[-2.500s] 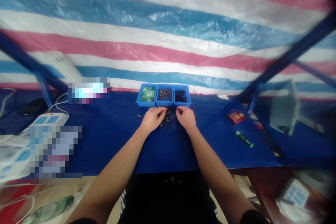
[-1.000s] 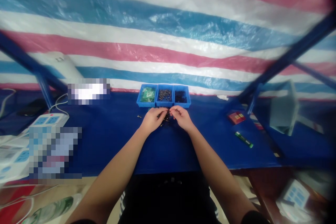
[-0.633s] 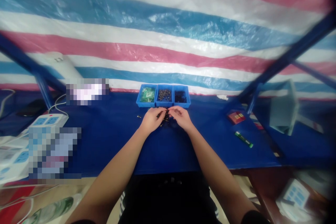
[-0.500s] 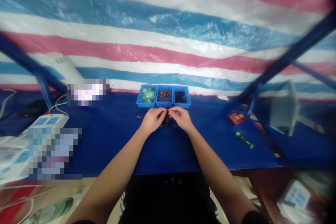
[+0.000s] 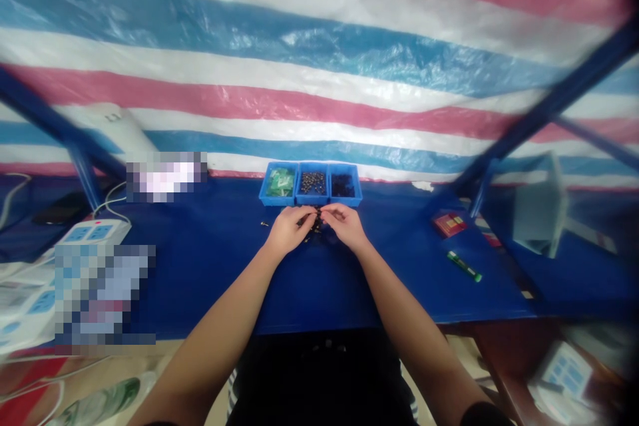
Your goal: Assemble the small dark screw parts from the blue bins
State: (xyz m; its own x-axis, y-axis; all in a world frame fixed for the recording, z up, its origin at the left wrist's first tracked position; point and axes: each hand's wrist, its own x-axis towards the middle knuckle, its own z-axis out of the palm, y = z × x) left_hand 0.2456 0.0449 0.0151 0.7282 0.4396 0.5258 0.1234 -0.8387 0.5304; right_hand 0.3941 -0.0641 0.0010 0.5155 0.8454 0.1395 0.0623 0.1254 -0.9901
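Observation:
Close together over the blue tabletop, my left hand [image 5: 289,229] and my right hand [image 5: 345,223] meet fingertip to fingertip. Both are pinched closed; whatever is between the fingers is too small to make out. Small dark and brass-coloured parts [image 5: 317,229] lie just beneath and between them. Right behind the hands stand three blue bins side by side: one with green-and-white pieces [image 5: 281,182], one with small brass-and-dark metal parts [image 5: 313,182], one with black pieces [image 5: 342,184]. A single small brass part [image 5: 264,223] lies left of my left hand.
White power strips [image 5: 94,231] with cables lie at the left, near a dark phone-like object [image 5: 62,208]. A red box [image 5: 449,224] and a green tube-shaped packet [image 5: 464,266] rest at the right. Blue frame bars slope up on both sides before a striped sheet.
Both hands stay pinched in nearly the same place. The view has shifted very slightly; nothing else has visibly moved.

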